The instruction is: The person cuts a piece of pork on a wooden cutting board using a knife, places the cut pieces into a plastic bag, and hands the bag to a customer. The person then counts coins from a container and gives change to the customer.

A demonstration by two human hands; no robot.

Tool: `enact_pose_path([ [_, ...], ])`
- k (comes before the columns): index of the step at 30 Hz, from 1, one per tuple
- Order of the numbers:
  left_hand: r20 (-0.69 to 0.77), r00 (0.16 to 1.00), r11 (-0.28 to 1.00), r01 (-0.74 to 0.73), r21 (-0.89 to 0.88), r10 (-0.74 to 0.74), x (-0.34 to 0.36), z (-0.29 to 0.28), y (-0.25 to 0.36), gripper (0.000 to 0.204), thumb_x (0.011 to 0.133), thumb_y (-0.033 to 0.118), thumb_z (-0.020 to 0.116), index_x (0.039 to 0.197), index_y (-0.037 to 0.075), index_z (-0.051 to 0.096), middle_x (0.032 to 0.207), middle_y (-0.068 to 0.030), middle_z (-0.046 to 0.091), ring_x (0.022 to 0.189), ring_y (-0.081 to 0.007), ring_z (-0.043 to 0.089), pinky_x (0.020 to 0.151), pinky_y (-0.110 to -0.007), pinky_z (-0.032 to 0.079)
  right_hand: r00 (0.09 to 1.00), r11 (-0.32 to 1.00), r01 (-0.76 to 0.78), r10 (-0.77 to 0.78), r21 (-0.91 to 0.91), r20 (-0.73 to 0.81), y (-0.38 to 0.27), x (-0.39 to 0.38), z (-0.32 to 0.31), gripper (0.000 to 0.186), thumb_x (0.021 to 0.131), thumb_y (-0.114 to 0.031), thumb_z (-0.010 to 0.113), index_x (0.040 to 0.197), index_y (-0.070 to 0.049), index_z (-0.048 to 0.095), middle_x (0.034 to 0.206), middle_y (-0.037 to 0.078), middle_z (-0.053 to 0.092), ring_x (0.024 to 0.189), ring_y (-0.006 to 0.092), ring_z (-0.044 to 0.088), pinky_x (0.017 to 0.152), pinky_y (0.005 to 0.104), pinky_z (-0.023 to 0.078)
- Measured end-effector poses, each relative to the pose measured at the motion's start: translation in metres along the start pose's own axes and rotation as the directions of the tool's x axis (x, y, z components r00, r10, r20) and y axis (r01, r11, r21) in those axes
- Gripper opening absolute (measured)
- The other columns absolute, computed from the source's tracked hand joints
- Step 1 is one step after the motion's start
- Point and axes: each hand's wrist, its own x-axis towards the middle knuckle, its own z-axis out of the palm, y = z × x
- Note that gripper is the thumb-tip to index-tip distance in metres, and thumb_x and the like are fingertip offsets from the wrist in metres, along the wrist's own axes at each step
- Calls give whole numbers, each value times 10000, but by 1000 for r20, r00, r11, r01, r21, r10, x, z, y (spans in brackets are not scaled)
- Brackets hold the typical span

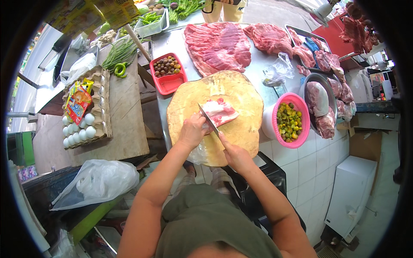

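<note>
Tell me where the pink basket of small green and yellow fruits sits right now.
In the head view, the pink basket sits right of the round wooden chopping board, beside the metal bowl of meat.

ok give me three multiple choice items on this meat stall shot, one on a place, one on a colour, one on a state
1. Where does the pink basket of small green and yellow fruits stand?
A. right of the round wooden chopping block
B. on the egg tray
C. on the floor

2. What colour is the tray of brown fruits?
A. blue
B. red
C. white

3. What is the right hand doing?
A. resting empty
B. holding a bag
C. holding a cleaver against the piece of meat

Answers: 1 A, it sits just past the block's right edge. 2 B, its rim is red. 3 C, the blade meets the meat while the left hand steadies it.
</note>
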Motion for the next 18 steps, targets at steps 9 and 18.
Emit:
enact_pose_path([
  [9,45,998,999,-44,-26,46,12,0,-6,328,703,130,785,991,20,671,1038,-172,659,981,-354,624,865,-423,514,996,997,-74,75,17,-55,-12,59,21,732,868,-68,538,1545,-147,270,735,253,631,662,427,633,620,519,499],
  [18,61,995,997,-77,-3,77,7,6,-12,305,689,162,788,939,26,676,994,-142,656,999,-323,614,843,-421,517,994,993,-110,110,-48,17,-8,26,18,755,862,-69,547,1552,-195,268,715,247,626,647,424,634,587,521,494],
])
